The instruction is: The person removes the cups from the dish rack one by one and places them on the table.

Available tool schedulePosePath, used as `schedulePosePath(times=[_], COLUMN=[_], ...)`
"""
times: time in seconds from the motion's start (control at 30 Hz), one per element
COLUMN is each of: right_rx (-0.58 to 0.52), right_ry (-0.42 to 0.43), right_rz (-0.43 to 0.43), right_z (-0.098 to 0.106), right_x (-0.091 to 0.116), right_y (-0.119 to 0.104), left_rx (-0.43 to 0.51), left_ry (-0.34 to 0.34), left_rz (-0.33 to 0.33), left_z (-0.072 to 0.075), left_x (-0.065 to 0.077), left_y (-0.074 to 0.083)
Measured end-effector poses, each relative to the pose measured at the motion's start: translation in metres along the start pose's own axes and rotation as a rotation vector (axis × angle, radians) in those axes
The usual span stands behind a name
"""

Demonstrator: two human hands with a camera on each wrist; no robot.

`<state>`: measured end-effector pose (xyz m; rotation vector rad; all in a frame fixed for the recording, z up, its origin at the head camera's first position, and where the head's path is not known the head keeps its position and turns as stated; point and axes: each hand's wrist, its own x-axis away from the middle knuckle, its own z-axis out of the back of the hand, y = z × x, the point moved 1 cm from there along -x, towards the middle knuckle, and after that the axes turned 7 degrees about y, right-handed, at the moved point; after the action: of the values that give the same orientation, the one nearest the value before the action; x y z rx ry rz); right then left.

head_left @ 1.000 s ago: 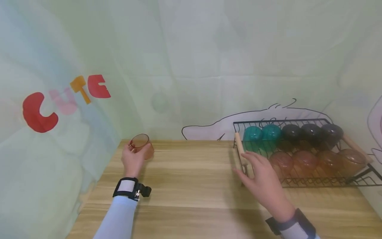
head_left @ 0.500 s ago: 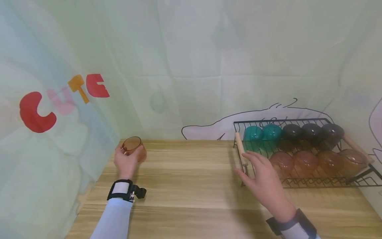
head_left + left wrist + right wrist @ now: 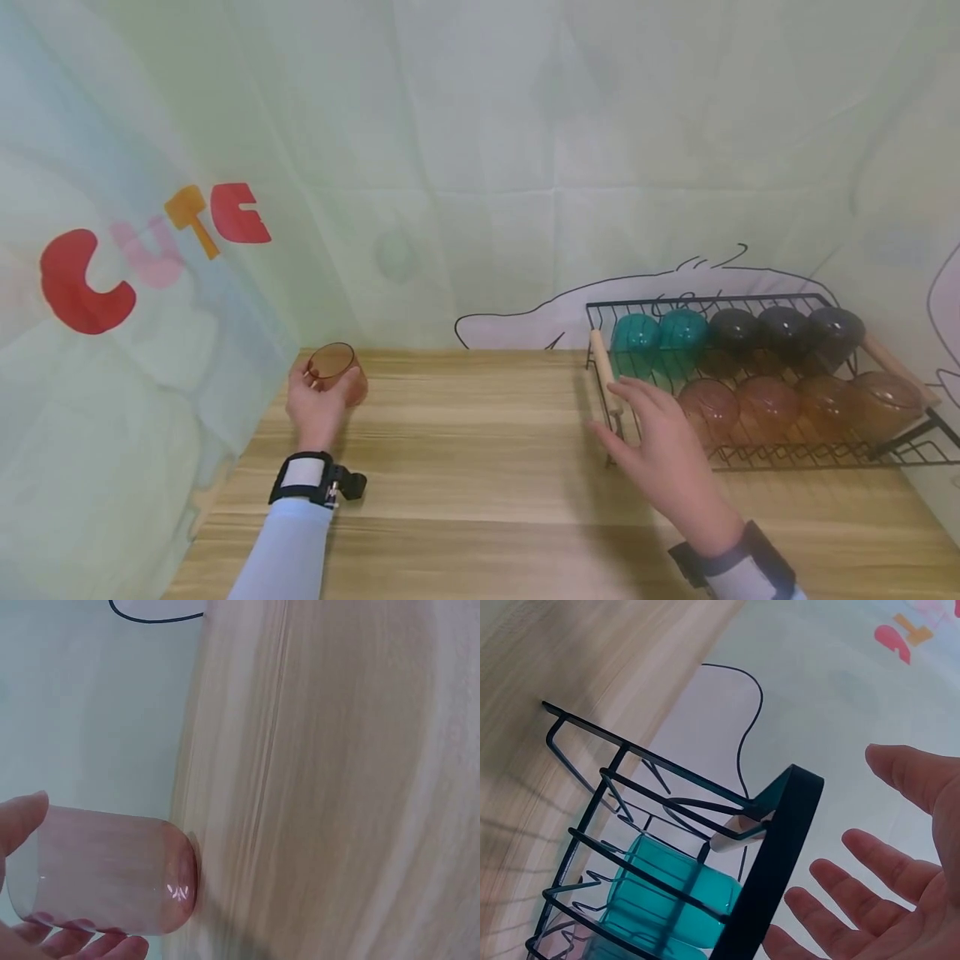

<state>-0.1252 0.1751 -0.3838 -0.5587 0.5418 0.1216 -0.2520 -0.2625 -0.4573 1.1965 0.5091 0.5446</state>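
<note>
The left hand [image 3: 318, 410] is curled round an upright, transparent pinkish-amber cylindrical cup [image 3: 112, 870] at the far left corner of the wood-grain bench [image 3: 465, 450], while the right hand [image 3: 670, 454], loosely spread and holding nothing, is beside a black wire rack [image 3: 774, 862].

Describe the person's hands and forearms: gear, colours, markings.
Left hand and right hand: both bare, no gloves. Left wrist: black strap with a pale rectangular patch, small black block on its inner side; light-blue sleeve below. Right wrist: similar dark strap, pale patch, dark block; only a sliver of light-blue sleeve shows. No legible markings.
</note>
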Motion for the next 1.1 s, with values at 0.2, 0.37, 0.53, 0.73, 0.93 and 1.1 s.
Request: schedulePosePath(times=[0.2,0.37,0.53,0.73,0.93,1.1], right_rx=[-0.006,0.013,0.087,0.229,0.301,0.326], right_ry=[0.005,0.003,-0.032,-0.081,-0.195,-0.293], right_rz=[0.025,0.065,0.076,0.132,0.115,0.076], right_z=[0.001,0.008,0.026,0.050,0.063,0.070], right_x=[-0.002,-0.008,-0.019,-0.037,-0.045,-0.044], right_y=[-0.001,-0.001,0.004,0.016,0.030,0.041], left_rx=[-0.039,-0.098,-0.070,-0.065,-0.132,-0.202], left_ry=[0.002,0.038,0.066,0.019,-0.096,-0.232], left_rz=[-0.005,-0.024,-0.153,-0.382,-0.540,-0.659], left_z=[0.004,0.006,0.002,-0.006,-0.016,-0.030], left_x=[0.003,0.011,0.030,0.063,0.102,0.136], left_y=[0.001,0.015,0.050,0.085,0.097,0.102])
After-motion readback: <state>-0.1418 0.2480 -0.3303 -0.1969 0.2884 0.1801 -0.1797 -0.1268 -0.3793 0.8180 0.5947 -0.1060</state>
